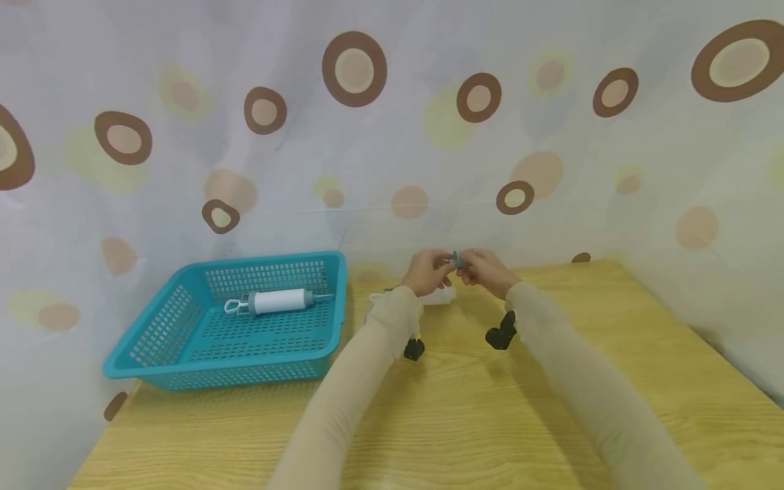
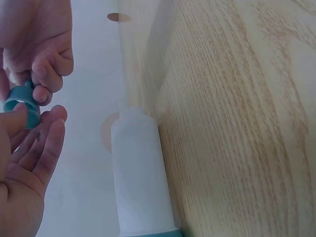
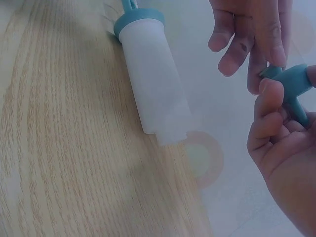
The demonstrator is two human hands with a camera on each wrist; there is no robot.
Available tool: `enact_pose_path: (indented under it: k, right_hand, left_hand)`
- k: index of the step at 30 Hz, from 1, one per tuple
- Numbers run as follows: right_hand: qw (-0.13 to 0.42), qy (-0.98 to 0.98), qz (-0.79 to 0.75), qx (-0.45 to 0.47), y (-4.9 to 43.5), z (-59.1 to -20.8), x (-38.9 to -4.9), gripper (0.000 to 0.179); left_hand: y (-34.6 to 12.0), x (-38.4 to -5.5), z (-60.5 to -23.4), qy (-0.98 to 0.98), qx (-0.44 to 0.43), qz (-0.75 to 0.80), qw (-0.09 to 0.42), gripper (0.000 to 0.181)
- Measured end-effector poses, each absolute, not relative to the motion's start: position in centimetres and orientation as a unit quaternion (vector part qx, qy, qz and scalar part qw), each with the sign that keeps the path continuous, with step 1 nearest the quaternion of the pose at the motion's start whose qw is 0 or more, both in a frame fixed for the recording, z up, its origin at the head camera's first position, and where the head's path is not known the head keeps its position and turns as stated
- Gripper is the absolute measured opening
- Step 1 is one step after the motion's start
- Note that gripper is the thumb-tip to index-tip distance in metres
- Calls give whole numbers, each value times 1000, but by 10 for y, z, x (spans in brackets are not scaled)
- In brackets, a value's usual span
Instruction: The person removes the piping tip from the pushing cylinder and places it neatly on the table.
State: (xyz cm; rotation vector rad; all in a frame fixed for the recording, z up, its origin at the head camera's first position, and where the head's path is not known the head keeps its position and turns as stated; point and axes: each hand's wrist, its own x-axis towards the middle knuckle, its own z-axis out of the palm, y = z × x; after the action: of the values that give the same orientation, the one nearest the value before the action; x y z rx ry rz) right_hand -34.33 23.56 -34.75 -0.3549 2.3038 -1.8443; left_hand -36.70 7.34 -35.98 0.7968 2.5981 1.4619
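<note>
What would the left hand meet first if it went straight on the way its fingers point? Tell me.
Most likely the right hand: the left hand faces it across the small teal nozzle piece that both pinch above the table. Depth is hard to judge, so take this as probable.

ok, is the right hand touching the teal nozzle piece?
Touching. The right wrist view shows the right hand pinching the teal nozzle piece between thumb and fingers, while the left hand fingers also meet it.

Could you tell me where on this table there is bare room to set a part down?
The table is bare right of the right hand and in front of the basket. It is crowded at the back, around both hands and the white tube.
</note>
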Motion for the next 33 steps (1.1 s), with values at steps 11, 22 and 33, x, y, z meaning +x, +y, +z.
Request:
enact_pose_path:
  k: [11,22,33]
  right_hand:
    - [78,778,-613,-109,254,-359,-354,30]
    - [81,750,-648,-110,269,-358,-349,30]
    - [51,801,-593,-73,278,-362,-354,33]
  left_hand:
    - [79,-366,-363,860,265,436,3,28]
    - [82,-366,-366,883,270,382,-44,23]
    - [82,-366,-369,914,237,321,-75,23]
